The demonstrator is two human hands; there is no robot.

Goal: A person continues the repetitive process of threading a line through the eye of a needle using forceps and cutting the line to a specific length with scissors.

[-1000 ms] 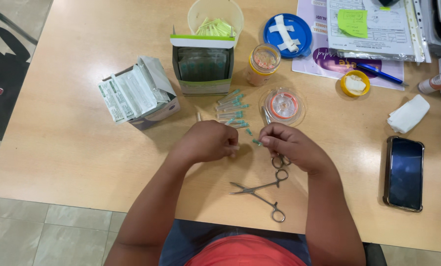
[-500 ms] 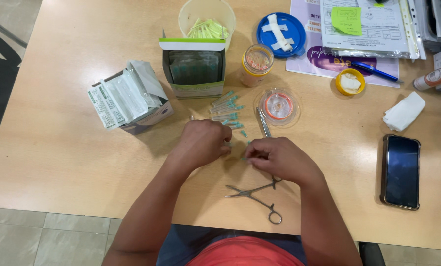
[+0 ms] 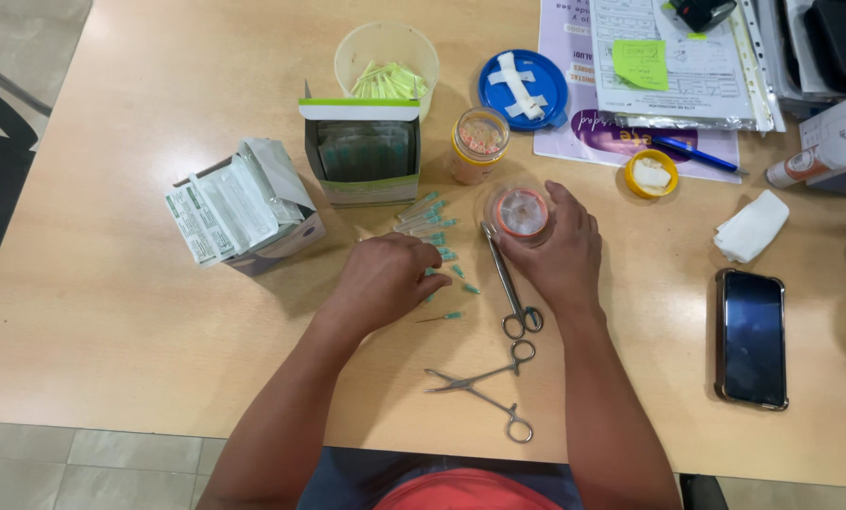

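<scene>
My right hand [image 3: 560,250] is wrapped around a small clear jar with an orange rim [image 3: 521,212] on the wooden table [image 3: 111,312]. A steel clamp [image 3: 508,283] lies just left of that hand, its finger rings near my wrist. My left hand [image 3: 385,281] rests palm down on the table, fingers curled over a scatter of green-capped needles [image 3: 429,225]. One loose needle [image 3: 442,317] lies by its knuckles. A second pair of steel forceps [image 3: 484,389] lies open nearer to me.
A green-and-white carton [image 3: 362,151] and an open box of packets [image 3: 239,203] stand at the left. Behind are a cream cup [image 3: 390,59], an orange-capped vial [image 3: 478,144], a blue lid [image 3: 523,87], a yellow lid [image 3: 650,174], papers [image 3: 668,66], a gauze pad [image 3: 751,227] and a phone [image 3: 752,337].
My hands were together over the needles; my right hand has moved up to the orange-rimmed jar and laid the clamp down. My left hand has flattened onto the table.
</scene>
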